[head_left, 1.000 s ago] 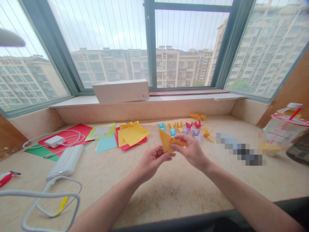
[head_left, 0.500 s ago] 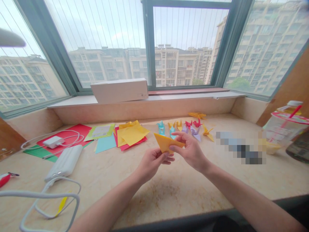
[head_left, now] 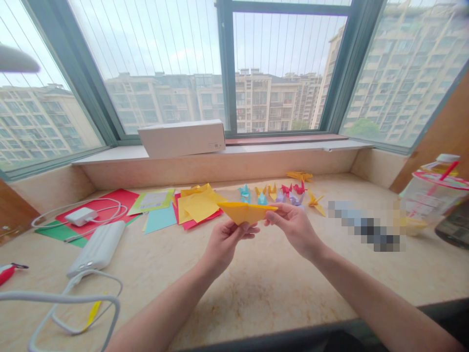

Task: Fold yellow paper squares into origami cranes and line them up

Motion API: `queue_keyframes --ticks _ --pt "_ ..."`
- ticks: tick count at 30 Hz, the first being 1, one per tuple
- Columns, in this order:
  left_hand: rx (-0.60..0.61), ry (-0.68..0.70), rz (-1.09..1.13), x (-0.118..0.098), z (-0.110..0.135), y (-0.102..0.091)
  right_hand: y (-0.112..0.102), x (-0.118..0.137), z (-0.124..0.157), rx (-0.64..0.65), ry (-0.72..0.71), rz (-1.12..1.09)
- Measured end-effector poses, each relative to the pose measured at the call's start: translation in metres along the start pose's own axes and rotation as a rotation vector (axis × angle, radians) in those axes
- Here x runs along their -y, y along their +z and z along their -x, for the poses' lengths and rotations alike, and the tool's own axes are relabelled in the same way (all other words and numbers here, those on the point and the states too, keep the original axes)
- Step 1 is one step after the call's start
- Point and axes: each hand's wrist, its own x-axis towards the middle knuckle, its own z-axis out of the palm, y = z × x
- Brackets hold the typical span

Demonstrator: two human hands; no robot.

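A folded piece of yellow origami paper (head_left: 246,213) is held up above the counter, its long edge on top and a point downward. My left hand (head_left: 227,239) pinches its lower part, thumb in front and fingers behind. At the paper's right corner, my right hand (head_left: 293,226) grips it between thumb and fingers. Behind the hands stand several small folded paper cranes: blue ones (head_left: 245,193), yellow ones (head_left: 271,191), red ones (head_left: 299,187) and purple ones (head_left: 296,199). A larger yellow crane (head_left: 315,202) lies just right of them.
Yellow paper sheets (head_left: 200,204) lie over red ones, left of my hands. Further left are a blue sheet (head_left: 160,218), a white power bank (head_left: 97,248) and a charger (head_left: 81,215) with cables. A plastic cup (head_left: 425,198) stands right. A white box (head_left: 182,139) rests on the sill.
The yellow paper has turned so its long edge lies nearly level, and its left tip has moved left. My right hand has shifted slightly right, to the paper's corner.
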Motion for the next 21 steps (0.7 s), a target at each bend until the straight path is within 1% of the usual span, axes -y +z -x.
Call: queue_keyframes --ticks 4,10,14,18,21 --pt "0.022 0.003 0.003 0.0003 0.0001 0.0008 0.0016 0.0013 0.0009 -0.051 -0.021 -0.024" --pt "0.029 -0.024 0.019 0.0005 0.0006 0.0017 0.0016 0.0012 0.0010 -0.071 -0.017 -0.036" --pt "0.029 -0.045 0.018 0.0001 0.0011 0.0016 0.0004 0.0027 0.0015 -0.063 -0.028 0.002" --pt "0.029 -0.056 0.019 -0.0020 0.0010 0.0015 -0.0015 0.0034 0.0019 -0.025 -0.044 0.053" --pt "0.035 -0.073 0.021 -0.0045 0.0010 0.0019 -0.0010 0.0035 0.0031 -0.035 -0.058 0.092"
